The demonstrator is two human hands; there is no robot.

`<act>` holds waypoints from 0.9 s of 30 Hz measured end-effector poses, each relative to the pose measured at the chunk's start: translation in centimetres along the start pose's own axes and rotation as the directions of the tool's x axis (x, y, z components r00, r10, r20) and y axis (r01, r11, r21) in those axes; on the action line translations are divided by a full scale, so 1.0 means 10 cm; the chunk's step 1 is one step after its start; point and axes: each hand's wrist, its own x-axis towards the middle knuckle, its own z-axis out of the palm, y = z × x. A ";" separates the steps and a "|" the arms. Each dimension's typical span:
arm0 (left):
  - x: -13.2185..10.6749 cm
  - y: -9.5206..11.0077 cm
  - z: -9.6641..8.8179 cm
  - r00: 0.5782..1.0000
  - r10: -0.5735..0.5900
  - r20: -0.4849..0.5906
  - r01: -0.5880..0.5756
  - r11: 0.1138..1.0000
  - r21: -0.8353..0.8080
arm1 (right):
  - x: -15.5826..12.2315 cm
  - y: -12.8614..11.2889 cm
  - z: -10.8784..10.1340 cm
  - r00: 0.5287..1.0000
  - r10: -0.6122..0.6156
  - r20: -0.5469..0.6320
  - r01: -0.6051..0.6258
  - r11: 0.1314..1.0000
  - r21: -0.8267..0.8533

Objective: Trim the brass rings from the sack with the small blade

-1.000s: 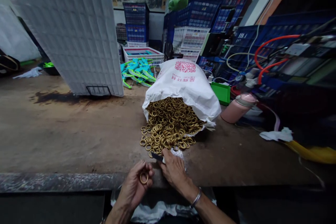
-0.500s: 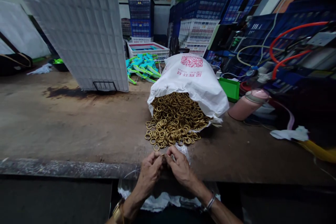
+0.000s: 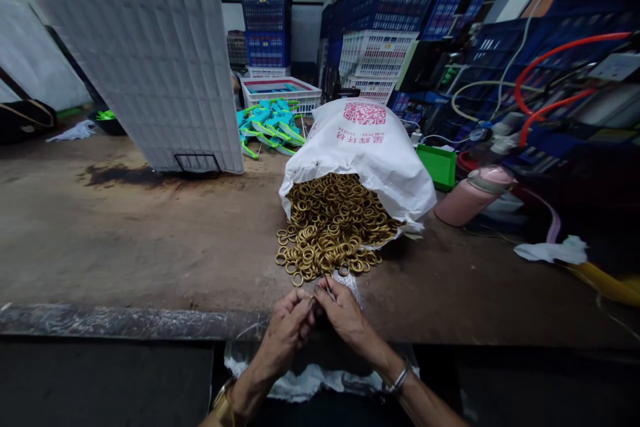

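My left hand [image 3: 287,323] is closed, its thumb and forefinger pinching a brass-coloured ring [image 3: 313,297] that is mostly hidden by the fingers. Close beside it, my right hand [image 3: 343,313] grips a thin, pale metallic tool [image 3: 330,291]; its exact kind does not show. The fingertips of both hands meet near the table's front edge. Just beyond them lies a heap of brass-coloured rings [image 3: 325,250], spilling from the open mouth of a white woven sack [image 3: 370,147] with red print.
A ribbed white panel [image 3: 185,67] stands in a black wire holder at left. Turquoise and lime-green parts [image 3: 273,123] lie behind the sack. To the right are a pink bottle [image 3: 473,197], a green tray [image 3: 437,167] and orange hoses [image 3: 525,90]. Blue crates [image 3: 267,10] are stacked behind.
The view has shifted slightly. Both hands stay together in nearly the same place, with only small finger movements at the ring.
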 end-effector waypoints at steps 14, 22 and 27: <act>-0.03 0.03 0.01 0.992 0.117 -0.044 -0.117 0.993 0.003 | -0.11 0.09 -0.01 0.987 -0.118 0.108 0.160 0.760 -0.629; -0.21 0.07 -0.05 0.998 0.040 -0.054 -0.048 0.985 -0.167 | 0.01 0.14 -0.07 0.995 -0.100 0.010 0.065 0.565 -0.823; -0.26 0.14 -0.18 0.994 0.024 -0.107 -0.062 0.928 -0.367 | 0.06 0.03 0.09 0.967 -0.231 0.103 0.233 0.655 -0.719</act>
